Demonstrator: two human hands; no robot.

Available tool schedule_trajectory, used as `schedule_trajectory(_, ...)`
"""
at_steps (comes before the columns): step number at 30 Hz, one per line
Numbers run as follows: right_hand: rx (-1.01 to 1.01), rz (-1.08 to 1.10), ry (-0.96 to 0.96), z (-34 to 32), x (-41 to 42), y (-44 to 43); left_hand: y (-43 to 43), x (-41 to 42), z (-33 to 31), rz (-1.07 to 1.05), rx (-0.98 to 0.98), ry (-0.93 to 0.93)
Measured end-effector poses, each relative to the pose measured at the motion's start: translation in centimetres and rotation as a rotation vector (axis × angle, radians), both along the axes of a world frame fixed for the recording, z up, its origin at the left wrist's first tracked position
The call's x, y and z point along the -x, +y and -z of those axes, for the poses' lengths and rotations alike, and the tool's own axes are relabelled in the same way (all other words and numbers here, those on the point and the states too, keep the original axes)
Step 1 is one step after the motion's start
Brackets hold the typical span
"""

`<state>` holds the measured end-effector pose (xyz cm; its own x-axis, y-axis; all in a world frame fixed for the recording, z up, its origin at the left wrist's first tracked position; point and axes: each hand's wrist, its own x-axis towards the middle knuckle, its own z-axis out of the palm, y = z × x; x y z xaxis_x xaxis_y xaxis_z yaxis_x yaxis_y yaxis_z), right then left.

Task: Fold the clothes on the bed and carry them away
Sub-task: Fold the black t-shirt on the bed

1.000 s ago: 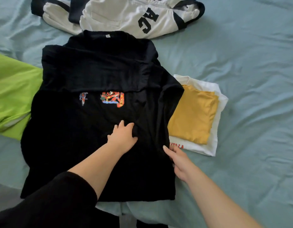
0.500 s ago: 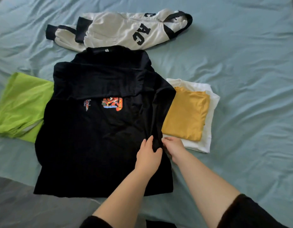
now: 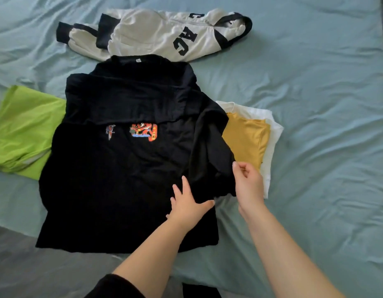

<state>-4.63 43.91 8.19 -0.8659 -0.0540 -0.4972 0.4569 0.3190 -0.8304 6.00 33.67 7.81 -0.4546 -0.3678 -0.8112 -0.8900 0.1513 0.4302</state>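
Left hand (image 3: 187,206), fingers (image 3: 184,184) straight, presses black shirt (image 3: 113,179); right hand (image 3: 248,183) pinches its raised 3 o'clock edge.

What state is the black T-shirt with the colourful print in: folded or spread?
Partly folded. The black T-shirt has its upper part folded down; the right hand pinches its lifted right side; the rest lies spread.

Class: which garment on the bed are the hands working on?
The black T-shirt with the colourful print, the only one held: the left hand presses it, the right hand pinches its folded edge.
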Motion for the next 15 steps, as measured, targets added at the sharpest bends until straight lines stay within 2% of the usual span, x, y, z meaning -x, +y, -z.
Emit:
schedule_trajectory(2,-0.04,-0.167,0.142,-2.3,0.8,0.6,1.4,1.7,-1.0,0.139,0.211,0.216)
schedule_trajectory(4,-0.087,-0.354,0.252,-4.1,1.4,0.6,2.7,3.9,-1.9,0.192,0.257,0.398)
schedule_trajectory(5,-0.106,-0.439,0.277,-4.7,1.6,0.6,3.0,5.2,-2.3,0.09,0.156,0.445)
schedule_trajectory(7,-0.163,-0.566,0.313,-5.6,2.0,0.9,3.5,7.6,-3.1,-0.309,-0.165,0.478)
schedule_trajectory(8,-0.198,-0.56,0.355,-5.9,2.5,1.4,3.5,8.5,-3.3,-0.5,-0.29,0.474)
schedule_trajectory(10,-0.26,-0.37,0.402,-6.1,3.6,3.0,3.2,9.9,-3.4,-0.73,-0.484,0.43)
schedule_trajectory(11,-0.267,-0.23,0.329,-6.0,4.1,3.8,3.1,10.3,-3.5,-0.805,-0.599,0.436)
schedule_trajectory(12,-0.251,-0.115,0.151,-6.0,4.4,4.4,3.1,10.6,-3.7,-0.866,-0.724,0.456)
schedule_trajectory(15,-0.029,-0.043,-0.55,-5.7,5.1,5.2,3.5,11.4,-4.1,-1.016,-1.027,0.491)
